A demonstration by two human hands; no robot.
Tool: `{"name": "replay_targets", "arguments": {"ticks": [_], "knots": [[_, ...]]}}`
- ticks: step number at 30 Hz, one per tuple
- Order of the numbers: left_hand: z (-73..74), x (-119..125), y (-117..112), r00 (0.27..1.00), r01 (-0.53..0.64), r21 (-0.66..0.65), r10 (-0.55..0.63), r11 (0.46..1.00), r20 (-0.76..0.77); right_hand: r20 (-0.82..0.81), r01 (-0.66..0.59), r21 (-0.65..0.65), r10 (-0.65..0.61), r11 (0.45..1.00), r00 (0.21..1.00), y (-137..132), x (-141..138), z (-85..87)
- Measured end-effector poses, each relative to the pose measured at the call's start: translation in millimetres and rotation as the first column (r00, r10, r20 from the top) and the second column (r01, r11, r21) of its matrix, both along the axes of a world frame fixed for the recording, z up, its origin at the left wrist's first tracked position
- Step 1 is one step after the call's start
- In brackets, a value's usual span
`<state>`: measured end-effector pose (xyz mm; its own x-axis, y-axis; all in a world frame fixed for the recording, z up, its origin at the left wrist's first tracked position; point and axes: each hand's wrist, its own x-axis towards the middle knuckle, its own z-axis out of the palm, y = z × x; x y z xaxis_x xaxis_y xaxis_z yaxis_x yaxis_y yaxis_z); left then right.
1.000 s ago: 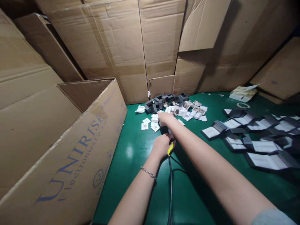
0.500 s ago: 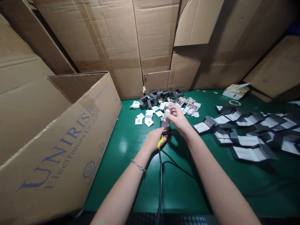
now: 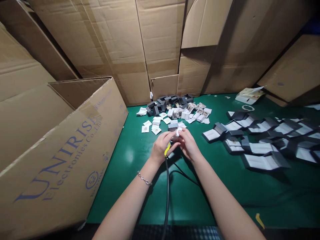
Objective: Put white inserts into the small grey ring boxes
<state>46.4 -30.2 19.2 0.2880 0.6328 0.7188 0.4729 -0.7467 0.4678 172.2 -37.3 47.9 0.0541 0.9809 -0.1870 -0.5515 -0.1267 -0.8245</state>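
My left hand [image 3: 161,146] and my right hand [image 3: 188,143] meet over the middle of the green table. Fingers of the right hand are closed on a small white piece [image 3: 179,131], perhaps crumpled paper. Curled up against it, my left hand is closed too, but what lies inside its fingers is hidden. Just beyond the fingertips sits a small grey box [image 3: 172,126]. A black cable [image 3: 167,190] with a yellow tag [image 3: 167,149] runs up to the left hand; whether the hand grips it I cannot tell.
Behind the hands lie a heap of dark small boxes [image 3: 163,105], white inserts [image 3: 177,113] and square cards [image 3: 145,129]. Rows of opened dark boxes [image 3: 265,161] spread at right. A large carton [image 3: 100,143] stands left; cardboard [image 3: 162,40] walls the back.
The right hand has come down and in toward the left hand, bringing a small white piece. The grey box now stands beyond the fingers. A yellow strip shows at lower right.
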Motion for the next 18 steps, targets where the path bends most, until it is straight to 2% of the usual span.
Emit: {"name": "replay_targets", "arguments": {"ticks": [3, 5, 8, 10, 12, 14, 16, 18], "knots": [[1.0, 2.9, -0.7, 0.989, -0.005, -0.141, 0.026, 0.990, 0.146, 0.055, -0.014, 0.020, 0.013, 1.000, 0.998, -0.2, -3.2, -3.5], [2.8, 4.8, 0.2, 0.956, -0.007, -0.278, 0.088, 0.961, 0.281, 0.113, -0.033, 0.048, 0.028, 0.998, 0.993, 0.8, -3.9, -7.6], [5.5, 6.3, 3.8, 0.861, 0.055, -0.471, 0.197, 0.881, 0.469, 0.253, -0.038, 0.077, 0.017, 0.996, 0.967, 1.8, -4.2, -14.3], [6.6, 5.8, 7.1, 0.786, 0.134, -0.553, 0.251, 0.822, 0.564, 0.395, 0.005, 0.123, -0.053, 0.992, 0.917, 0.8, -4.4, -17.3], [7.1, 4.6, 10.1, 0.719, 0.229, -0.606, 0.287, 0.762, 0.633, 0.556, 0.074, 0.221, -0.188, 0.972, 0.810, -1.8, -4.5, -18.1], [7.8, 3.4, 11.8, 0.659, 0.328, -0.636, 0.313, 0.699, 0.684, 0.674, 0.101, 0.370, -0.341, 0.924, 0.655, -5.4, -4.6, -17.1], [9.2, 2.9, 11.8, 0.601, 0.420, -0.639, 0.330, 0.644, 0.728, 0.722, 0.048, 0.512, -0.460, 0.857, 0.518, -8.8, -5.0, -15.8], [11.0, 3.4, 10.9, 0.556, 0.483, -0.634, 0.348, 0.604, 0.755, 0.727, -0.032, 0.599, -0.526, 0.800, 0.441, -10.9, -5.9, -15.7]]}}
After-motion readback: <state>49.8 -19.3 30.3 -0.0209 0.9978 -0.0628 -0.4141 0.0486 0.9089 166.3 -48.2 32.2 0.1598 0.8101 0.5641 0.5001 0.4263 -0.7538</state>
